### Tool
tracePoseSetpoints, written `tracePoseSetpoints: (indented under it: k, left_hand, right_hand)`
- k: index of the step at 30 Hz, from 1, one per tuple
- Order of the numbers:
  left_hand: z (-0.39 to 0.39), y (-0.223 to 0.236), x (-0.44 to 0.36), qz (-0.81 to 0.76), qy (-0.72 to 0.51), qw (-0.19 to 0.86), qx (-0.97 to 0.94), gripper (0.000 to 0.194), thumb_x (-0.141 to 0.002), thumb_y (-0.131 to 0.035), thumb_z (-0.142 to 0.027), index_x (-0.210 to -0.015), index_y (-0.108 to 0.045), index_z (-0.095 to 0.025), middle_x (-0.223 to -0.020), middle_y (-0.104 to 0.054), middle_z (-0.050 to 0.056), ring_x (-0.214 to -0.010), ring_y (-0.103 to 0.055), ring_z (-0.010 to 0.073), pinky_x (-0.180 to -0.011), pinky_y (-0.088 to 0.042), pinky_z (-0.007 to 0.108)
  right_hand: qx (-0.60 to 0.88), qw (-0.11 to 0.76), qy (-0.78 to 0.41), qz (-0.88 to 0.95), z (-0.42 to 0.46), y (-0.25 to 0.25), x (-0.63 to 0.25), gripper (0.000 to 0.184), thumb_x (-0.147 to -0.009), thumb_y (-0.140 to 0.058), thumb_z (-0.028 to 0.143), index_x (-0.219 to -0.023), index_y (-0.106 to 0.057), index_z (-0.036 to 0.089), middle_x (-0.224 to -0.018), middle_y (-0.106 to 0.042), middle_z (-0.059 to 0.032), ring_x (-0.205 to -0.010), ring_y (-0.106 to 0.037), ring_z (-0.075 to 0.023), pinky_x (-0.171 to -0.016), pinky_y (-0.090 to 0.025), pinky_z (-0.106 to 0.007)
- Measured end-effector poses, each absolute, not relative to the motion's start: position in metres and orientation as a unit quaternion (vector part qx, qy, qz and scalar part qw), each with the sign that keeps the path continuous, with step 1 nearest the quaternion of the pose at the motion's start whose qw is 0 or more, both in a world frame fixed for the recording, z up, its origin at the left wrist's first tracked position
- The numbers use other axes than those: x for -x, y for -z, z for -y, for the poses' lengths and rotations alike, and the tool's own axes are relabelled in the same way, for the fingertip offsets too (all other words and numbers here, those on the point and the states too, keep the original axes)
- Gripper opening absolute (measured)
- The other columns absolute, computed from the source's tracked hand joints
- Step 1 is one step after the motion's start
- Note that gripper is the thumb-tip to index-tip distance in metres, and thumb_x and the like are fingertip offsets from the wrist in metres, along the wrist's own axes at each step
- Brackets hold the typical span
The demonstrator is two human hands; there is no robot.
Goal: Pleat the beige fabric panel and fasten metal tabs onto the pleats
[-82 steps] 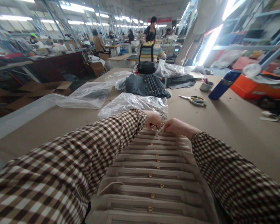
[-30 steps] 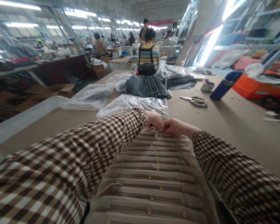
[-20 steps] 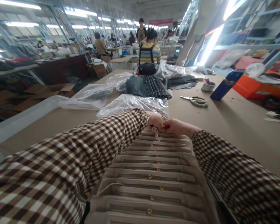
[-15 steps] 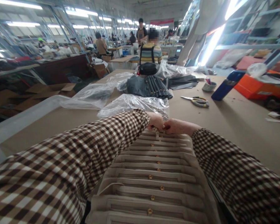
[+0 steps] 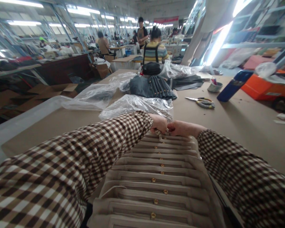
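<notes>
A long row of overlapping beige fabric or leather pieces (image 5: 154, 186), each with a zip-like slot and a small gold ring, runs away from me down the middle. At its far end my left hand (image 5: 159, 123) is closed on a small bunched beige strip (image 5: 159, 134) that hangs below the fingers. My right hand (image 5: 180, 128) meets it from the right, thumb and fingers pinched together against the left fingertips. What lies between the right fingers is too small to make out. Clear plastic film (image 5: 137, 106) lies just beyond both hands.
Stacked dark pieces with gold fittings (image 5: 156, 87) lie farther back on the brown table (image 5: 194, 118). Scissors (image 5: 203, 102), a small cup (image 5: 215, 86) and a blue upright object (image 5: 235, 85) stand right. An orange box (image 5: 258, 88) is beyond. Coworkers sit and stand behind.
Both hands stay together at the row's far end, with hardly any movement. The view has shifted slightly, and a person in the background has turned a little.
</notes>
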State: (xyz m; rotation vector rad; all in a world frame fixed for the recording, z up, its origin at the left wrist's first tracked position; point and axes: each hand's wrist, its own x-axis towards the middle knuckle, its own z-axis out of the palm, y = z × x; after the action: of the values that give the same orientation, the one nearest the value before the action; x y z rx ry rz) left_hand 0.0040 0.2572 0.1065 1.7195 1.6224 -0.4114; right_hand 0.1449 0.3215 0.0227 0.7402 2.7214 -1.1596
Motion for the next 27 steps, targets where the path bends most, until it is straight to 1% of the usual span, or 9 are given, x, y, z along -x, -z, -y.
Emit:
tracePoseSetpoints:
  k: [4, 9, 14, 18, 21, 25, 27]
  left_hand:
    - [-0.255, -0.111, -0.008, -0.642, 0.209, 0.307, -0.671, 0.018, -0.067, -0.065, -0.015, -0.083, -0.073, -0.011, -0.068, -0.063, 0.007, -0.072, -0.061, 0.0228, -0.068, -0.053, 0.032]
    - [-0.253, -0.112, -0.010, -0.641, 0.230, 0.277, -0.678, 0.021, -0.068, -0.063, -0.014, -0.087, -0.074, -0.011, -0.075, -0.066, 0.009, -0.067, -0.061, 0.0201, -0.066, -0.053, 0.029]
    - [-0.256, -0.103, -0.007, -0.636, 0.248, 0.267, -0.680, 0.023, -0.067, -0.066, -0.016, -0.088, -0.074, -0.011, -0.069, -0.066, 0.008, -0.065, -0.061, 0.0202, -0.064, -0.053, 0.028]
    - [-0.257, -0.099, -0.005, -0.630, 0.245, 0.270, -0.685, 0.024, -0.067, -0.068, -0.023, -0.088, -0.075, -0.011, -0.067, -0.064, 0.005, -0.060, -0.059, 0.0177, -0.060, -0.051, 0.026]
    - [-0.254, -0.101, -0.006, -0.626, 0.242, 0.268, -0.691, 0.026, -0.068, -0.067, -0.024, -0.089, -0.074, -0.010, -0.068, -0.064, 0.005, -0.058, -0.058, 0.0163, -0.056, -0.050, 0.025]
    - [-0.251, -0.106, -0.007, -0.628, 0.238, 0.267, -0.691, 0.029, -0.071, -0.065, -0.023, -0.093, -0.074, -0.007, -0.075, -0.067, 0.008, -0.057, -0.056, 0.0151, -0.053, -0.048, 0.024]
    - [-0.249, -0.109, -0.007, -0.628, 0.236, 0.265, -0.693, 0.030, -0.072, -0.064, -0.023, -0.095, -0.074, -0.007, -0.077, -0.068, 0.008, -0.057, -0.056, 0.0153, -0.054, -0.048, 0.025]
  right_hand:
    - [-0.246, 0.055, 0.355, -0.900, -0.321, -0.025, -0.144, 0.024, -0.063, -0.054, 0.017, -0.083, -0.068, 0.019, -0.068, -0.060, 0.0036, -0.064, -0.046, -0.0136, -0.061, -0.036, -0.025]
    - [-0.246, 0.078, 0.338, -0.905, -0.323, -0.028, -0.139, 0.022, -0.058, -0.055, 0.013, -0.076, -0.068, 0.018, -0.063, -0.058, 0.0033, -0.062, -0.043, -0.0134, -0.060, -0.034, -0.026]
    - [-0.259, 0.089, 0.357, -0.893, -0.324, -0.024, -0.142, 0.018, -0.060, -0.053, 0.015, -0.072, -0.067, 0.017, -0.061, -0.056, 0.0036, -0.062, -0.043, -0.0131, -0.060, -0.034, -0.026]
    - [-0.259, 0.107, 0.426, -0.860, -0.321, -0.024, -0.148, 0.023, -0.065, -0.052, 0.018, -0.080, -0.068, 0.016, -0.069, -0.063, 0.0019, -0.066, -0.050, -0.0140, -0.063, -0.041, -0.026]
    - [-0.255, 0.110, 0.484, -0.830, -0.317, -0.026, -0.151, 0.022, -0.066, -0.051, 0.020, -0.082, -0.067, 0.015, -0.073, -0.065, 0.0008, -0.068, -0.054, -0.0145, -0.066, -0.045, -0.026]
    - [-0.257, 0.101, 0.573, -0.771, -0.315, -0.028, -0.154, 0.021, -0.070, -0.057, 0.024, -0.086, -0.067, 0.015, -0.078, -0.068, 0.0005, -0.070, -0.057, -0.0141, -0.069, -0.047, -0.027]
    - [-0.262, 0.096, 0.592, -0.756, -0.314, -0.029, -0.156, 0.021, -0.071, -0.059, 0.025, -0.087, -0.068, 0.015, -0.079, -0.069, 0.0002, -0.069, -0.057, -0.0138, -0.070, -0.047, -0.027]
